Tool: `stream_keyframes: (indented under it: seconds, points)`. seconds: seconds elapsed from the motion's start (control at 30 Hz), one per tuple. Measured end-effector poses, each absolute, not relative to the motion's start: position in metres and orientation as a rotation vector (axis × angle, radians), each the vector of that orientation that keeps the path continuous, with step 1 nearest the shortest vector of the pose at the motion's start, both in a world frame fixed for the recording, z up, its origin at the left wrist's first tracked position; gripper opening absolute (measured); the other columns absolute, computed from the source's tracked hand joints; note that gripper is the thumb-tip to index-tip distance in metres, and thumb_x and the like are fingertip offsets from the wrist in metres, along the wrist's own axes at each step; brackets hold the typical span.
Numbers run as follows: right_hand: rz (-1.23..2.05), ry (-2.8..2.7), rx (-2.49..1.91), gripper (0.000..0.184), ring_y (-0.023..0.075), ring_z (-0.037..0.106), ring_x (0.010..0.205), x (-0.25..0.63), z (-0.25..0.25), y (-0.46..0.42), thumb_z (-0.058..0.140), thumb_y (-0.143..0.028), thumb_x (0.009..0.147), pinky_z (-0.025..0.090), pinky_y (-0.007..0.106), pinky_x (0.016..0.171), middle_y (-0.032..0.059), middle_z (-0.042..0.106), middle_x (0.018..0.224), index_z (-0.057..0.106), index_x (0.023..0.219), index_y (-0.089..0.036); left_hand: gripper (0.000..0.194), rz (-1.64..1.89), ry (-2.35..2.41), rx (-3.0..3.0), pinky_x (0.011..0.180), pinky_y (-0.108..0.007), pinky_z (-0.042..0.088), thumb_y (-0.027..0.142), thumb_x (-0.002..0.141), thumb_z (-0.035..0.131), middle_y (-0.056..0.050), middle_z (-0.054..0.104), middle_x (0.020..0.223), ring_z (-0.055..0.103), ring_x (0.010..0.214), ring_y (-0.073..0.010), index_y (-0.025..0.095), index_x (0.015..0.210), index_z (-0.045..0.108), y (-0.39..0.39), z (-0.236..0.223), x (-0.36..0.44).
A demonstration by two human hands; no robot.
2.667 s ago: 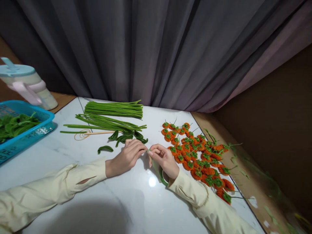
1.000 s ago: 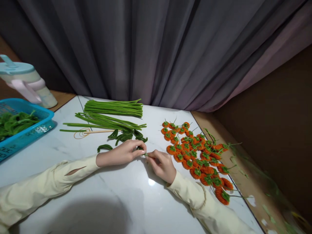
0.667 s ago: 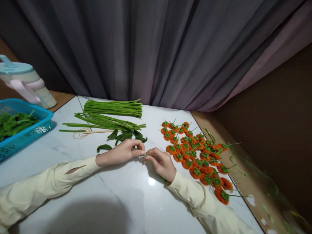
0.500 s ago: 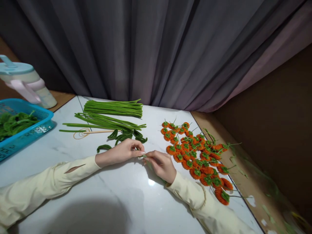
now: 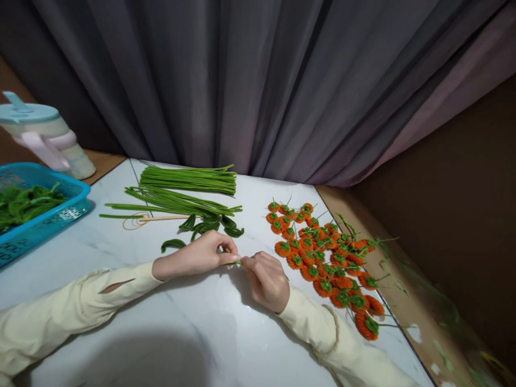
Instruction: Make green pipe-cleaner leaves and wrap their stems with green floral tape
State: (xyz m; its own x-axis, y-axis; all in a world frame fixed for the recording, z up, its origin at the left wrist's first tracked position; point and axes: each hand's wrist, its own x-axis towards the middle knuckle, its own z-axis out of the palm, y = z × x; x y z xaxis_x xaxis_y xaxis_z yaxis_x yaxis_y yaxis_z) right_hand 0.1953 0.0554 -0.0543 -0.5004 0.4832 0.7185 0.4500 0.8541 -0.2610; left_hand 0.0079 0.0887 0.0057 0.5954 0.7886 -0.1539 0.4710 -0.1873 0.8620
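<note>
Both my hands rest low on the white marble table (image 5: 133, 333), fingertips meeting. My left hand (image 5: 201, 255) pinches one end of a small green pipe-cleaner piece (image 5: 237, 263). My right hand (image 5: 266, 279) is curled closed on the other end, knuckles up. Most of the piece is hidden between the fingers. Bent green pipe-cleaner leaves (image 5: 209, 224) lie just beyond my left hand. Several orange pipe-cleaner flowers (image 5: 322, 258) with green centres lie to the right of my right hand.
Straight green pipe cleaners (image 5: 189, 180) lie in two bundles at the back, with a thin wooden stick (image 5: 161, 219) and a rubber band. A blue basket (image 5: 44, 220) of green pieces and a lidded jug (image 5: 44, 140) stand at left. Grey curtain behind; brown floor strip at right.
Both hands have sunk closer to the table and drawn slightly toward me. The right hand has rolled over so its knuckles face up, still pinching the green piece with the left.
</note>
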Motion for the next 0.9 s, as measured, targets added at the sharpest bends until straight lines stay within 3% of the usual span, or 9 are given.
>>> stream_keyframes:
  seconds: [0.2,0.4,0.53,0.7,0.9]
  points:
    - [-0.133,-2.282,-0.533,0.028,0.0180,0.055,0.058,0.196,-0.048,0.057,0.040,-0.003,0.083,0.039,0.032,0.055,0.0103,0.062,0.075,0.051,0.107,-0.012,0.022,0.343,1.014,1.707,0.057,-0.022,0.037,0.033,0.074,0.057,-0.002,0.061,0.066,0.052,0.061,-0.0130,0.012,0.072,0.063,0.091,0.004,0.006]
    - [-0.261,-2.275,-0.498,0.021,0.0176,0.051,0.055,0.196,-0.043,0.060,0.040,-0.003,0.084,0.037,0.031,0.052,0.0089,0.062,0.068,0.054,0.093,-0.015,0.027,0.315,1.015,1.608,0.057,-0.023,0.035,0.036,0.079,0.052,-0.001,0.058,0.065,0.049,0.060,-0.0126,0.012,0.072,0.061,0.091,0.007,0.009]
    - [-0.067,-2.210,-0.592,0.019,0.0170,0.048,0.054,0.198,-0.049,0.063,0.040,-0.003,0.081,0.037,0.030,0.052,0.0077,0.060,0.065,0.053,0.087,-0.015,0.029,0.285,0.987,1.928,0.058,-0.023,0.035,0.043,0.086,0.050,0.000,0.059,0.072,0.050,0.064,-0.0136,0.016,0.087,0.061,0.092,0.009,0.005]
    - [0.220,-2.023,-0.818,0.015,0.0148,0.049,0.050,0.199,-0.053,0.062,0.044,-0.009,0.082,0.039,0.027,0.050,0.0033,0.055,0.056,0.053,0.074,-0.018,0.018,0.474,0.849,2.512,0.082,-0.031,0.036,0.029,0.091,0.048,-0.004,0.064,0.091,0.054,0.086,-0.0186,0.018,0.098,0.061,0.090,0.005,0.001]
    - [0.633,-1.852,-1.016,0.011,0.0140,0.062,0.055,0.195,-0.041,0.057,0.054,-0.020,0.083,0.047,0.022,0.051,0.0037,0.066,0.064,0.057,0.072,-0.018,0.023,0.512,0.808,2.558,0.067,-0.023,0.040,0.020,0.093,0.040,-0.005,0.067,0.087,0.059,0.074,-0.0153,0.015,0.097,0.062,0.088,-0.004,0.001]
